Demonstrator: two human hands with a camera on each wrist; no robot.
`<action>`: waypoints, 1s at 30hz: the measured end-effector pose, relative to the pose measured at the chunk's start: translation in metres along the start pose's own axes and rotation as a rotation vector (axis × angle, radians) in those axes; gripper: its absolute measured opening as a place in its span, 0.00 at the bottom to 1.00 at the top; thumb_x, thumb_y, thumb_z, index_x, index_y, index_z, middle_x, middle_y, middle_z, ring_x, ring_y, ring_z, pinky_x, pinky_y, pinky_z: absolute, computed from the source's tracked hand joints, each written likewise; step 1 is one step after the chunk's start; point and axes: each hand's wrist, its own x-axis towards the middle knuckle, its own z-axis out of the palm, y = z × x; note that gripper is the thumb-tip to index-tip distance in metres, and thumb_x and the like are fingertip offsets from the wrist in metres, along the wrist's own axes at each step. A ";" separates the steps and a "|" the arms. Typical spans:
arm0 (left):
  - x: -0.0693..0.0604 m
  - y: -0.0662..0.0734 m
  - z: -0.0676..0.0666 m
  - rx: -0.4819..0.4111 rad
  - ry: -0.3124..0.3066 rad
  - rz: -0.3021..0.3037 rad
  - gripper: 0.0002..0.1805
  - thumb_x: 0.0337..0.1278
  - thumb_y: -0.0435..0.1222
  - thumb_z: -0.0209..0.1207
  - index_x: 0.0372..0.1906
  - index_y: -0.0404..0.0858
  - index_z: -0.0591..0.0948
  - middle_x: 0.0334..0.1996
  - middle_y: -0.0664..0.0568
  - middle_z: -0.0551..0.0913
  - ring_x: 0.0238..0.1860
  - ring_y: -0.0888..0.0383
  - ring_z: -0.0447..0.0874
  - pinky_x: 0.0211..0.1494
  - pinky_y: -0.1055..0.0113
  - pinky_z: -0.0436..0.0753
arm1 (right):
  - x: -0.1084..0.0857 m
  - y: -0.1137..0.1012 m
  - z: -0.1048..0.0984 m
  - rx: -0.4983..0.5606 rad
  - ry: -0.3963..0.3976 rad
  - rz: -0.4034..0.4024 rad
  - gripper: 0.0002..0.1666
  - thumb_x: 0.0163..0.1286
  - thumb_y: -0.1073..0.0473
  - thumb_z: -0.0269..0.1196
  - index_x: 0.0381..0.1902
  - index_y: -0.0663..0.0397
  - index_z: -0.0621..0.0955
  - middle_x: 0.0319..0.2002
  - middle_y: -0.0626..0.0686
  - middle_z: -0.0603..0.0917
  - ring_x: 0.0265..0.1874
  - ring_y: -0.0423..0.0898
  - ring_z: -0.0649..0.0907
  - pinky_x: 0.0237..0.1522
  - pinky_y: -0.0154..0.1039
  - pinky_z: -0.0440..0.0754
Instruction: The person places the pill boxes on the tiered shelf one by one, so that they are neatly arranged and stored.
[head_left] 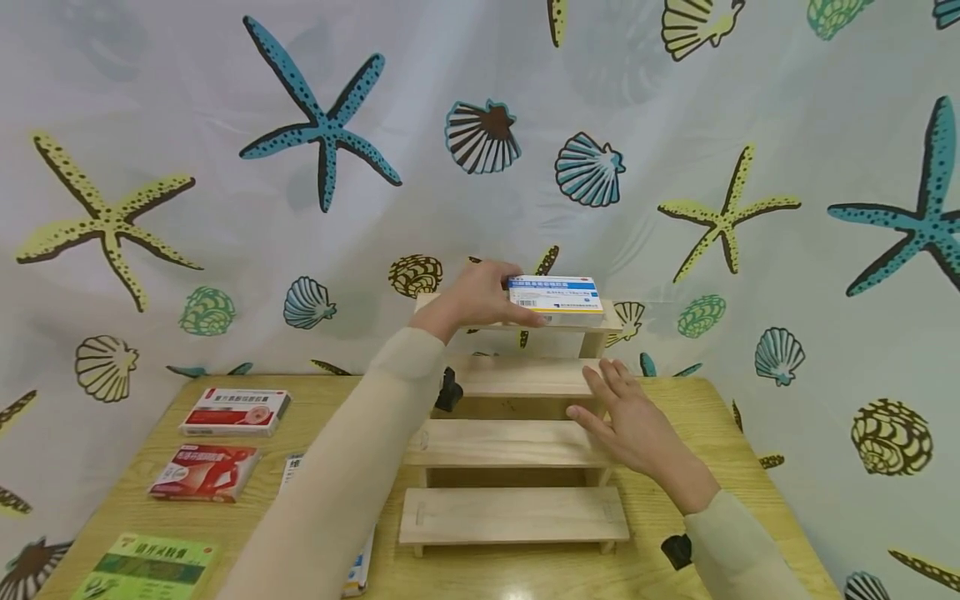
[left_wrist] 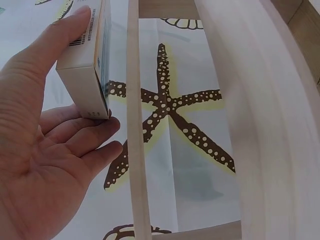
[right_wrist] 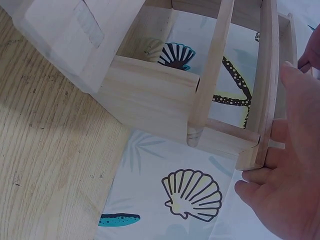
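A white and blue medicine box (head_left: 555, 298) lies on the top tier of a stepped wooden rack (head_left: 513, 512). My left hand (head_left: 483, 296) holds its left end, the thumb on the front edge. In the left wrist view, the thumb of the left hand (left_wrist: 55, 135) presses the barcode side of the box (left_wrist: 82, 75), and several fingers lie by the opposite edge. My right hand (head_left: 637, 421) touches the right end of the tier below the top, its fingers extended and the thumb spread. In the right wrist view, the right hand (right_wrist: 295, 165) is beside the rack (right_wrist: 150, 95), some fingers partly hidden behind a board.
On the wooden table (head_left: 300, 392) to the left lie a red and white box (head_left: 236, 412), a red box (head_left: 205, 472) and a green box (head_left: 153, 568). The left sleeve (head_left: 337, 483) partly covers other boxes. A patterned cloth (head_left: 480, 217) hangs behind the rack.
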 end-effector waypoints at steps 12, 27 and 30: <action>0.006 -0.001 0.010 -0.005 -0.015 -0.010 0.49 0.48 0.57 0.79 0.72 0.36 0.77 0.55 0.47 0.86 0.50 0.53 0.83 0.55 0.58 0.83 | -0.002 0.000 0.000 0.009 0.003 0.002 0.48 0.81 0.33 0.54 0.83 0.59 0.60 0.83 0.69 0.55 0.83 0.68 0.53 0.78 0.69 0.60; 0.010 -0.004 0.015 0.009 -0.017 -0.029 0.48 0.48 0.58 0.78 0.70 0.37 0.77 0.55 0.48 0.86 0.50 0.52 0.82 0.56 0.57 0.83 | -0.001 0.000 0.000 0.004 -0.006 0.012 0.48 0.80 0.32 0.54 0.83 0.58 0.60 0.83 0.67 0.54 0.84 0.67 0.53 0.78 0.69 0.61; 0.012 -0.003 0.016 0.019 -0.021 -0.026 0.48 0.48 0.58 0.78 0.71 0.37 0.77 0.56 0.48 0.86 0.51 0.52 0.83 0.57 0.57 0.83 | -0.001 0.000 0.000 -0.001 -0.002 0.012 0.48 0.81 0.33 0.54 0.83 0.58 0.60 0.83 0.67 0.54 0.84 0.68 0.53 0.78 0.69 0.62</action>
